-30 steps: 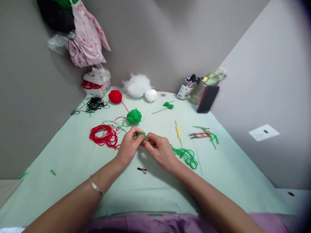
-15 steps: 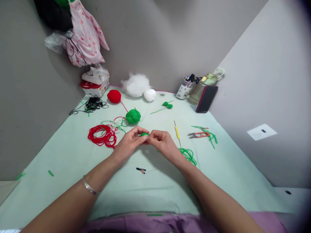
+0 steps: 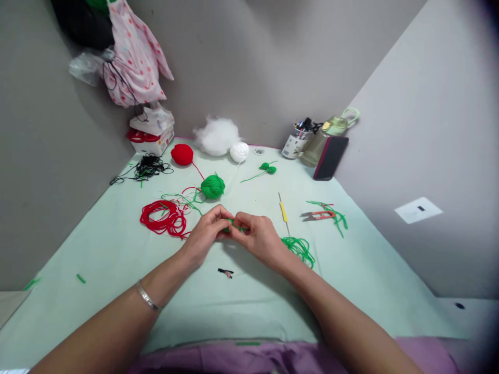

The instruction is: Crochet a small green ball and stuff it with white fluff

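Note:
Close together over the middle of the table, my left hand and my right hand are both closed on a small green yarn piece. Fingers cover most of it, so its shape is hard to make out. A bit of green strand shows at my right fingers. Just right of my right hand lie a loose heap of green yarn and a crochet hook with a yellow grip. Loops of red yarn spread left of my left hand, and a green yarn ball sits beyond it.
Orange-handled thread snips lie at the right among green scraps. Farther back are a red yarn ball, white stuffing, a white yarn ball, a small green piece, a phone and black yarn.
Both hands have come slightly nearer to me, and the right fingers have shifted left over the green piece. A green strand now shows at the right fingers.

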